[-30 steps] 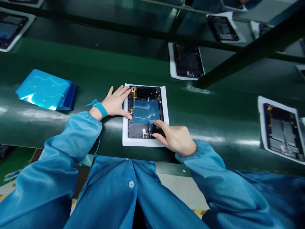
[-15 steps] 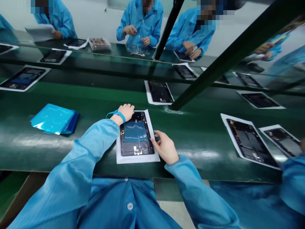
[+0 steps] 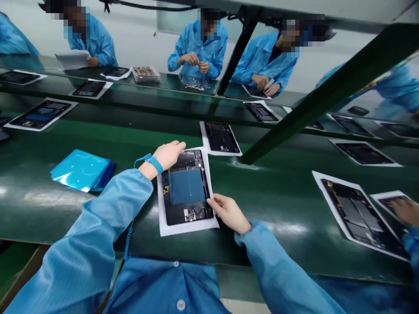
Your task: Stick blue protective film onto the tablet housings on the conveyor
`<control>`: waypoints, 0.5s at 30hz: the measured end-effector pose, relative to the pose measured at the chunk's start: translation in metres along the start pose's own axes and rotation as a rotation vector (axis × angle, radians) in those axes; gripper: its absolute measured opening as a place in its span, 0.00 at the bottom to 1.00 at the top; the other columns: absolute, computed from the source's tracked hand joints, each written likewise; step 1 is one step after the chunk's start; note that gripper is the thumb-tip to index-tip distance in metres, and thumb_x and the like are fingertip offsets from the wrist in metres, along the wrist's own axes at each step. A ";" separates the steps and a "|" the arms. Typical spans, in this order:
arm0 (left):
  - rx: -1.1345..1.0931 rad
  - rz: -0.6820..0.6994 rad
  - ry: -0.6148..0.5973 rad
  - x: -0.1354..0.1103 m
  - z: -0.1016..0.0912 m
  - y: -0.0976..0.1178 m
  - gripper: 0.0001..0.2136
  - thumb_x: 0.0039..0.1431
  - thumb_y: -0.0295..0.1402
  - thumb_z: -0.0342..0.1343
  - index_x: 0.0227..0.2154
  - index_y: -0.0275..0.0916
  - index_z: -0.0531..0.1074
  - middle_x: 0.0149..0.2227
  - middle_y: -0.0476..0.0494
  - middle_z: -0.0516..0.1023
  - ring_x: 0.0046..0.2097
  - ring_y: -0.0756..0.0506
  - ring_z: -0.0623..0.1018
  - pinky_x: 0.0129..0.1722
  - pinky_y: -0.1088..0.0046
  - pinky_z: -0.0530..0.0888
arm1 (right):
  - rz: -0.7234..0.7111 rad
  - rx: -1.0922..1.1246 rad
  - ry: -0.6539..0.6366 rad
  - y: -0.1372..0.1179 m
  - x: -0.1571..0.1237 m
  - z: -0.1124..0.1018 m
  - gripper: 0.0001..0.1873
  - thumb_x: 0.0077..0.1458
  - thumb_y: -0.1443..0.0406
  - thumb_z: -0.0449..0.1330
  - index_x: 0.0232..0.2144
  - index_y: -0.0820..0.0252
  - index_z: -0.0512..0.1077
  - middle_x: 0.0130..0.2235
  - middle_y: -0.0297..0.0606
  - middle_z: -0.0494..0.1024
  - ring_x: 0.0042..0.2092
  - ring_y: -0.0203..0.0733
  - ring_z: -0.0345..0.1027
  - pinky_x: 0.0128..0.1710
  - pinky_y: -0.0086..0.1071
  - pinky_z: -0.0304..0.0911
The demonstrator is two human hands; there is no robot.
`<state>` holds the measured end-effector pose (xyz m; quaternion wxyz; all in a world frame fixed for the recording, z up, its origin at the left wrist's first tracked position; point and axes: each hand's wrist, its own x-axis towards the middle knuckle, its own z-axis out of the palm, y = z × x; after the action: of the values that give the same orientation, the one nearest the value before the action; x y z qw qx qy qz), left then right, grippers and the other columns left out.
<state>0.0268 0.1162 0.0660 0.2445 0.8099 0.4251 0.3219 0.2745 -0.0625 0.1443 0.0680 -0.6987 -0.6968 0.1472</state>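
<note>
An opened tablet [image 3: 188, 213] lies on a white sheet [image 3: 209, 223] right in front of me, its inner parts facing up. Blue film [image 3: 186, 187] covers the middle of it. With a blue wrist strap on its wrist, my left hand [image 3: 167, 155] grips the tablet's upper left end, fingers bent over the top edge and thumb hidden. My right hand [image 3: 231, 213] pinches the lower right edge, its thumb against the tablet's side and its fingers partly hidden. To the left rests a stack of blue film sheets [image 3: 81, 170].
Beyond sits another opened tablet [image 3: 222, 137] on white paper, near a slanted dark post [image 3: 294, 111]. More tablets [image 3: 353, 213] lie at the right, where a co-worker's hand [image 3: 406, 210] reaches in. Several co-workers in blue coats [image 3: 198, 48] work across the green bench [image 3: 275, 187].
The view has shifted slightly, so the bench appears lower. My right hand's fingers have closed in on the tablet's edge. My left hand stays at the upper end. The film looks smoother.
</note>
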 end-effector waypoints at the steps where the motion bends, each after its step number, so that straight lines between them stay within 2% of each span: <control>1: -0.003 -0.017 0.047 -0.002 -0.010 -0.005 0.15 0.74 0.37 0.41 0.51 0.41 0.71 0.52 0.37 0.75 0.52 0.37 0.78 0.50 0.61 0.73 | -0.007 0.005 -0.001 -0.003 0.010 0.002 0.26 0.61 0.43 0.53 0.29 0.57 0.73 0.23 0.34 0.74 0.25 0.41 0.69 0.26 0.34 0.66; 3: -0.007 -0.081 0.218 -0.006 -0.027 -0.018 0.16 0.74 0.40 0.44 0.55 0.40 0.69 0.58 0.35 0.72 0.59 0.36 0.73 0.57 0.59 0.70 | -0.015 -0.002 0.035 -0.010 0.042 0.006 0.27 0.62 0.43 0.53 0.29 0.58 0.73 0.25 0.34 0.74 0.28 0.41 0.69 0.29 0.34 0.65; 5: -0.011 -0.158 0.421 -0.016 -0.036 -0.032 0.19 0.72 0.43 0.47 0.59 0.39 0.66 0.62 0.33 0.68 0.63 0.35 0.69 0.61 0.58 0.68 | -0.011 -0.025 0.085 -0.017 0.089 0.011 0.26 0.63 0.44 0.53 0.29 0.59 0.73 0.27 0.35 0.75 0.31 0.41 0.70 0.33 0.34 0.66; 6: -0.009 -0.182 0.478 -0.023 -0.037 -0.039 0.19 0.72 0.43 0.48 0.59 0.39 0.65 0.63 0.33 0.68 0.62 0.35 0.69 0.61 0.58 0.68 | 0.000 -0.040 0.107 -0.021 0.117 0.014 0.26 0.64 0.46 0.53 0.29 0.60 0.73 0.28 0.35 0.75 0.32 0.41 0.70 0.34 0.34 0.66; 7: 0.000 -0.185 0.480 -0.033 -0.036 -0.046 0.19 0.71 0.43 0.48 0.58 0.39 0.66 0.61 0.34 0.70 0.61 0.35 0.70 0.60 0.58 0.68 | 0.018 -0.056 0.129 -0.025 0.146 0.017 0.25 0.66 0.47 0.54 0.29 0.61 0.72 0.28 0.35 0.75 0.33 0.41 0.70 0.35 0.34 0.67; 8: 0.021 -0.178 0.432 -0.044 -0.034 -0.054 0.18 0.71 0.42 0.48 0.57 0.40 0.67 0.60 0.35 0.71 0.59 0.35 0.72 0.59 0.57 0.69 | 0.040 -0.073 0.149 -0.029 0.176 0.020 0.24 0.67 0.49 0.54 0.31 0.62 0.73 0.30 0.35 0.75 0.34 0.40 0.71 0.37 0.35 0.68; 10: 0.101 -0.162 0.271 -0.073 -0.028 -0.073 0.16 0.69 0.41 0.49 0.54 0.42 0.69 0.55 0.36 0.75 0.56 0.34 0.73 0.56 0.56 0.70 | 0.091 -0.101 0.184 -0.036 0.232 0.026 0.19 0.67 0.52 0.58 0.40 0.64 0.75 0.39 0.37 0.78 0.39 0.40 0.74 0.42 0.37 0.72; 11: 0.155 -0.200 0.226 -0.090 -0.026 -0.085 0.16 0.68 0.43 0.49 0.52 0.42 0.70 0.54 0.36 0.75 0.55 0.33 0.74 0.54 0.55 0.71 | 0.115 -0.113 0.197 -0.039 0.257 0.028 0.18 0.67 0.53 0.60 0.46 0.64 0.75 0.44 0.39 0.78 0.43 0.42 0.75 0.44 0.39 0.73; 13: 0.254 -0.321 0.155 -0.125 -0.025 -0.111 0.18 0.67 0.49 0.49 0.49 0.42 0.70 0.48 0.34 0.76 0.52 0.31 0.75 0.51 0.54 0.72 | 0.155 -0.136 0.213 -0.043 0.294 0.031 0.20 0.66 0.55 0.62 0.53 0.62 0.73 0.51 0.42 0.77 0.48 0.44 0.75 0.48 0.43 0.74; 15: 0.299 -0.428 0.097 -0.158 -0.028 -0.138 0.22 0.63 0.55 0.51 0.45 0.41 0.68 0.43 0.34 0.75 0.48 0.30 0.76 0.47 0.54 0.72 | 0.176 -0.169 0.226 -0.044 0.317 0.033 0.20 0.66 0.56 0.62 0.54 0.61 0.73 0.52 0.42 0.77 0.49 0.44 0.75 0.49 0.44 0.74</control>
<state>-0.1350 0.0577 -0.0574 0.1640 0.7123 0.6408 0.2347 0.2185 0.2493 0.0912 0.0739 -0.7723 -0.6308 0.0139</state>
